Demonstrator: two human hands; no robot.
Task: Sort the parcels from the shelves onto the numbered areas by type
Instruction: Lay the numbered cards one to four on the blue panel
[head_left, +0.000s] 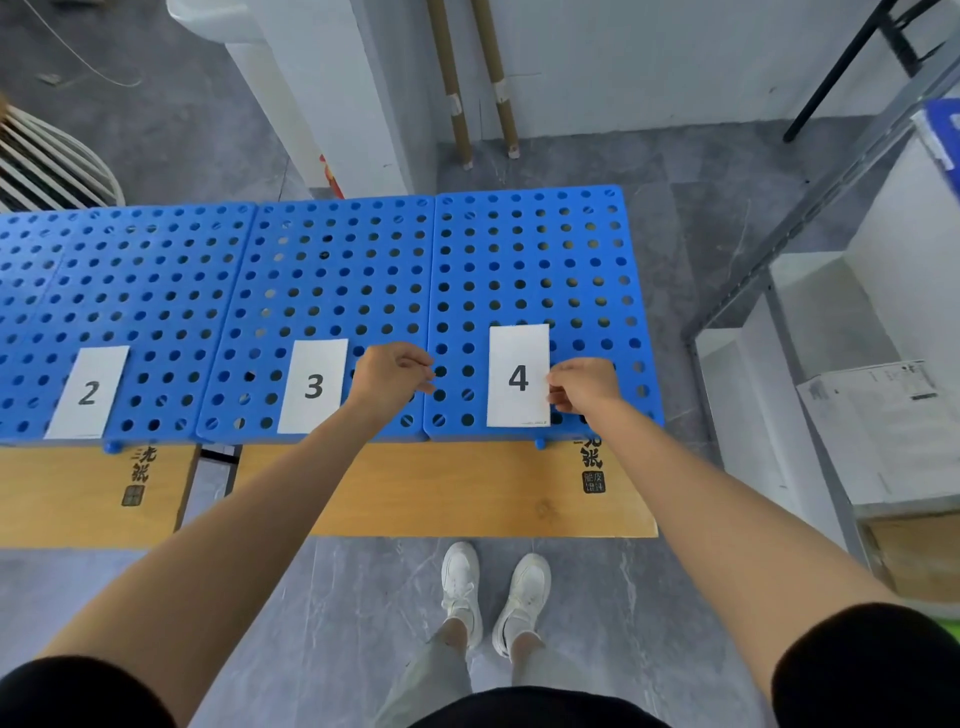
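Three blue perforated panels (332, 270) lie side by side on wooden boards, carrying white number cards: 2 (88, 392), 3 (313, 385) and 4 (518, 375). My right hand (582, 387) is at the right edge of card 4, and its fingertips pinch that edge. Between cards 3 and 4 my left hand (392, 374) hovers over the panel with curled fingers and holds nothing. No parcel lies on the panels. On the metal shelf unit (769, 260) at the right sit a white parcel (878, 431) and a blue item (943, 135).
Wooden boards (441, 493) stick out under the panels toward me. A brown cardboard box (909, 556) sits low on the shelf. Behind the panels are a white column (332, 104) and two cardboard tubes (452, 83). My feet stand on the grey floor (597, 597).
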